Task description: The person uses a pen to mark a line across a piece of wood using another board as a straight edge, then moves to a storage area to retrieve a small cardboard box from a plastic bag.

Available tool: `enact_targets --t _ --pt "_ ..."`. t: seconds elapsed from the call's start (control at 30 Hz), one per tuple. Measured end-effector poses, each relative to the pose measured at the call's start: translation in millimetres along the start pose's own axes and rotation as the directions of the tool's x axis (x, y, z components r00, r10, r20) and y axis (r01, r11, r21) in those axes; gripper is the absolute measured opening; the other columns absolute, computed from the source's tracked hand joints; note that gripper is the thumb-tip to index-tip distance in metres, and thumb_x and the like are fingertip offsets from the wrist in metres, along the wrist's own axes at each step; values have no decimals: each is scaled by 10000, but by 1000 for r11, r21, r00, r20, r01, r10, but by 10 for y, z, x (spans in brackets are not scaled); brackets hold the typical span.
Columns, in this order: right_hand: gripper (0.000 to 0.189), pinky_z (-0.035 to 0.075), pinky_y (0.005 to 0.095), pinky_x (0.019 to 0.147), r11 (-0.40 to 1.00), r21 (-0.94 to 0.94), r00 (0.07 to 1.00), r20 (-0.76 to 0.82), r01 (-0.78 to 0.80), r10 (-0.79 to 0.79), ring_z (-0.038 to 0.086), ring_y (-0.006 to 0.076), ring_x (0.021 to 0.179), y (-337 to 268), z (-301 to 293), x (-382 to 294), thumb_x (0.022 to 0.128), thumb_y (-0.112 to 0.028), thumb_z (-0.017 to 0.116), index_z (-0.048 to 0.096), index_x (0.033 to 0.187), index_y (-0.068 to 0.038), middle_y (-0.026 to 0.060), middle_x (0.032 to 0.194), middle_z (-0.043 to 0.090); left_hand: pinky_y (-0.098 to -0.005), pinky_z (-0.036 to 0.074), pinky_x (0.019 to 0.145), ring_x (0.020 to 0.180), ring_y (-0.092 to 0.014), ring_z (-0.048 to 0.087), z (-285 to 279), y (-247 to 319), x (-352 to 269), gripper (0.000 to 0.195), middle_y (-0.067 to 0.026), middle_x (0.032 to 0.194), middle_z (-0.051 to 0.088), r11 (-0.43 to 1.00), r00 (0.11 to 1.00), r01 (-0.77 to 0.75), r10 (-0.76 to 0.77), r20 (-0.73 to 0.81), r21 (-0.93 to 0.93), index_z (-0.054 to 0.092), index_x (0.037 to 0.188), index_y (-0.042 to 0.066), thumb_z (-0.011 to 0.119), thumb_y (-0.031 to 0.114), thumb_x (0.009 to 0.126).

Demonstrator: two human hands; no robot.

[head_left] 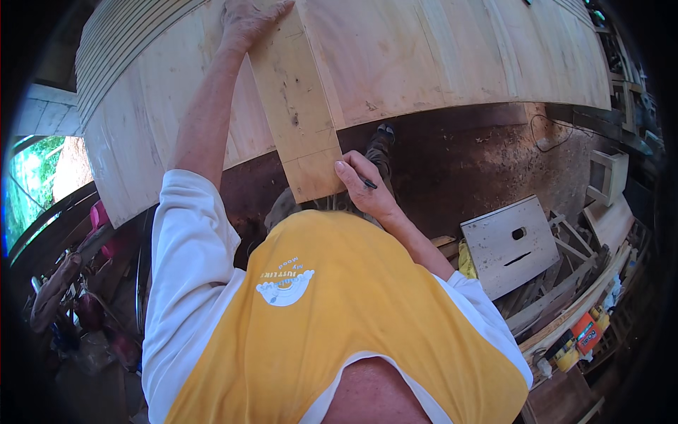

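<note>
A long wooden board (291,106) lies across a wide pale wooden panel (392,58), its near end jutting past the panel's edge towards my body. Knots, small holes and thin drawn lines mark its face. My left hand (249,24) holds the board near the top of the view, thumb stretched over the face; its other fingers are partly cut off or hidden. At the board's right edge, close to the near end, my right hand (365,183) grips a black pen or marker (367,183). The thumb touches or nearly touches the board, and the pen's tip is hidden.
Grooved slats (132,37) border the panel's far left. On the right, a board with a hole and a slot (511,246) leans over wood offcuts (556,286), near a small wooden frame (608,175). Clutter with a pink item (99,214) is at left. Below lies a dirt-covered floor (450,164).
</note>
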State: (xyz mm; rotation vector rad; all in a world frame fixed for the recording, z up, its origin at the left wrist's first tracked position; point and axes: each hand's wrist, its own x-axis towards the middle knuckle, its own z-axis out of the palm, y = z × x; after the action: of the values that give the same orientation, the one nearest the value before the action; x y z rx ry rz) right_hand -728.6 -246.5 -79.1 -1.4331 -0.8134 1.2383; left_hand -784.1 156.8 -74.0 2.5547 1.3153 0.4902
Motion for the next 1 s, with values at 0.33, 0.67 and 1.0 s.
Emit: enact_targets --t 0.33,0.67,1.0 --pt "229 400 257 655 999 19 998 33 -50 49 423 76 751 -35 -3 20 1060 -216 595 590 956 -12 -16 794 490 -459 360 1108 1319 -381 476 56 -169 41 829 -187 1436 558 984 995 -78 68 69 158 551 1422 37 673 611 836" --pt "237 394 254 655 999 -30 1000 16 -11 11 413 71 744 4 -21 -2 1060 -223 596 583 948 -15 -15 789 482 -477 387 1108 1274 -409 500 -7 -40 -37 847 -221 1368 581 998 997 64 -64 30 7 555 1407 43 733 585 782" --pt "242 392 249 662 999 -14 998 52 -31 32 419 75 752 -7 -17 33 1057 -234 604 582 945 -21 -26 798 486 -451 315 1185 1405 -399 422 67 -223 -41 895 -227 1499 503 990 1000 -19 21 -6 142 485 1483 16 654 623 848"
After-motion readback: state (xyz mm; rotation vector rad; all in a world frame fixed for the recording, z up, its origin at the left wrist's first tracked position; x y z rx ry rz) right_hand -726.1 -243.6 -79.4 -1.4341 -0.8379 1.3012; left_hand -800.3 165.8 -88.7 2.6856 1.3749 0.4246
